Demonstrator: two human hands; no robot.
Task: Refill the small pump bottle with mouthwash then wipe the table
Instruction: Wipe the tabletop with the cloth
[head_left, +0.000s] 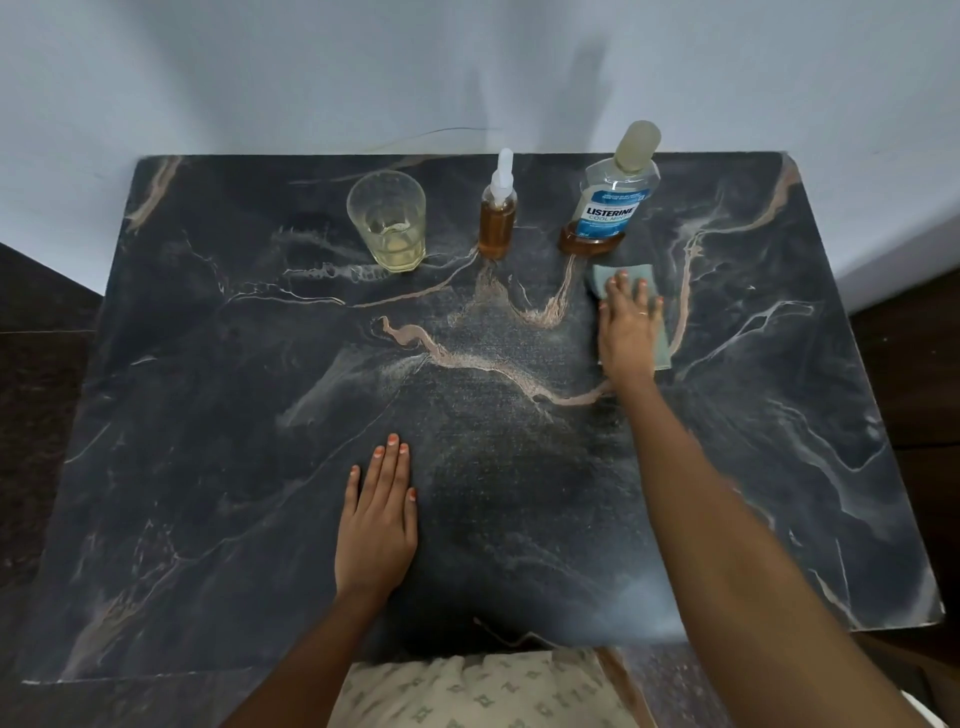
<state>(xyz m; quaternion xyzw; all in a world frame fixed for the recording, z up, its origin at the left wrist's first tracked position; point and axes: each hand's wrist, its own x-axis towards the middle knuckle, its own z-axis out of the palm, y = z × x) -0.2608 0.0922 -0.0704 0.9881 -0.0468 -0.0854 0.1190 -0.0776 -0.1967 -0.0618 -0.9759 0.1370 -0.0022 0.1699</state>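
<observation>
Head view looks down on a dark marbled table (208, 467), where the right hand (628, 332) presses a grey-green cloth (613, 275) flat with fingers straight and slightly spread, just in front of the mouthwash bottle (608, 208). Left hand (376, 525) lies palm-down near the front edge, fingers straight and close together. Along the back stand a glass (387, 223), the pump bottle (497, 218) holding amber liquid, and the mouthwash bottle, all upright and apart.

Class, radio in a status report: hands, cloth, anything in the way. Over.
Left hand flat on table, holding nothing. Right hand pressing cloth flat. Mouthwash bottle just beyond cloth; pump bottle and glass stand along back edge.
</observation>
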